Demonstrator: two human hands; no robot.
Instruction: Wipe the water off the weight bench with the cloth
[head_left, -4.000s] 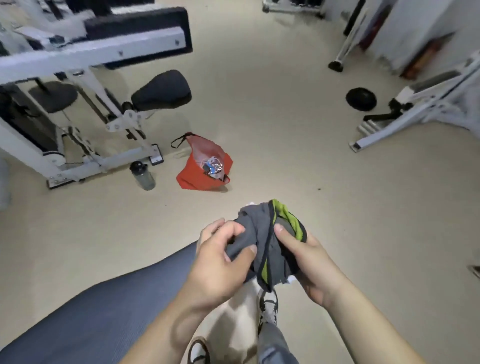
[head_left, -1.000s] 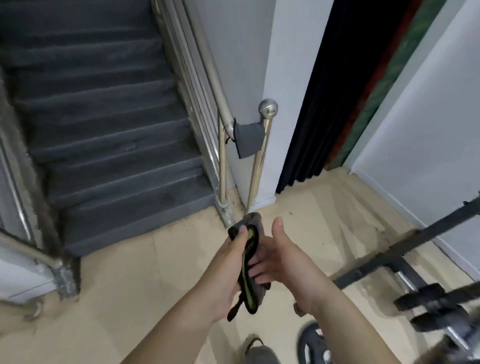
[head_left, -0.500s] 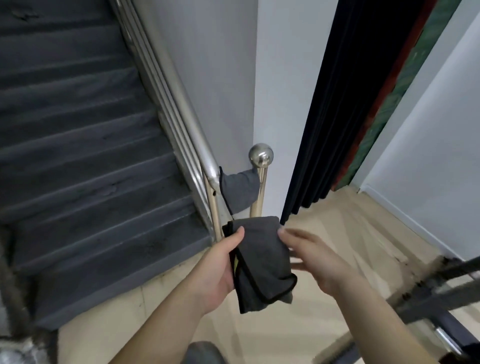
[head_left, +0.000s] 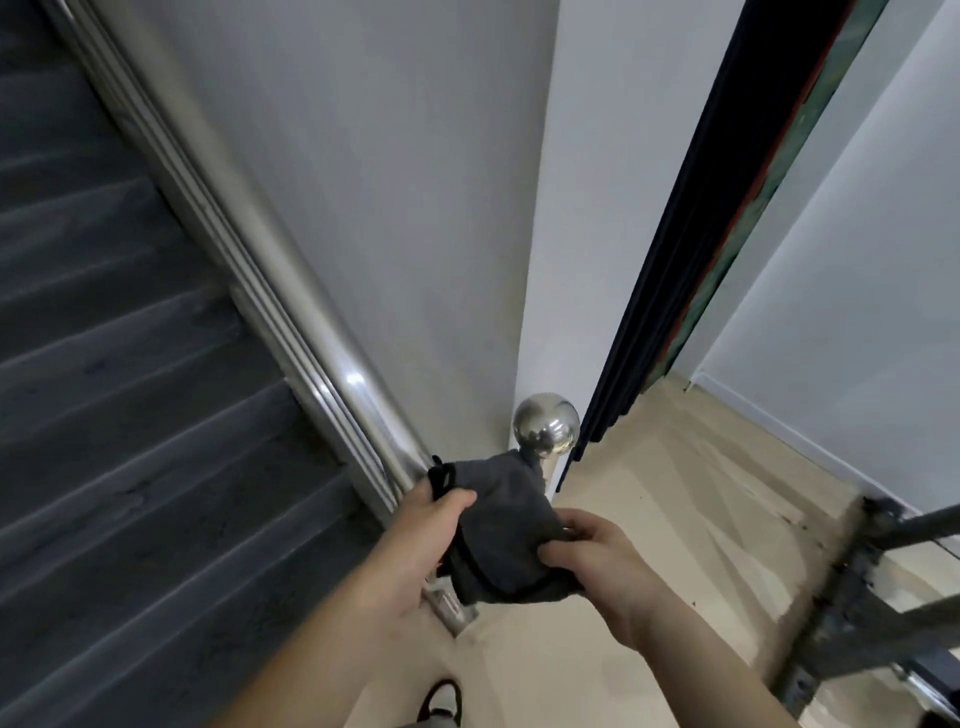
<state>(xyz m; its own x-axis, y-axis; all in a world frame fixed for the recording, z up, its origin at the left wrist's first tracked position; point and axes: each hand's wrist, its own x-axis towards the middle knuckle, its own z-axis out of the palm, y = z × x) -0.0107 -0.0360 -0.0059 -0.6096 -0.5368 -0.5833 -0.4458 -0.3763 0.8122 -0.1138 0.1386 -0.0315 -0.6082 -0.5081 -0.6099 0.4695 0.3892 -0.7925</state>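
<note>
Both hands hold a dark grey cloth at the foot of a staircase.

Head view: the cloth hangs bunched between the hands, just below the steel ball that tops the post at the lower end of the handrail. The left hand grips the cloth's left edge, thumb on top and fingers hidden behind it. The right hand pinches the lower right edge with curled fingers. Grey stairs rise at left; a dark curtain hangs at right above the beige floor.
</note>
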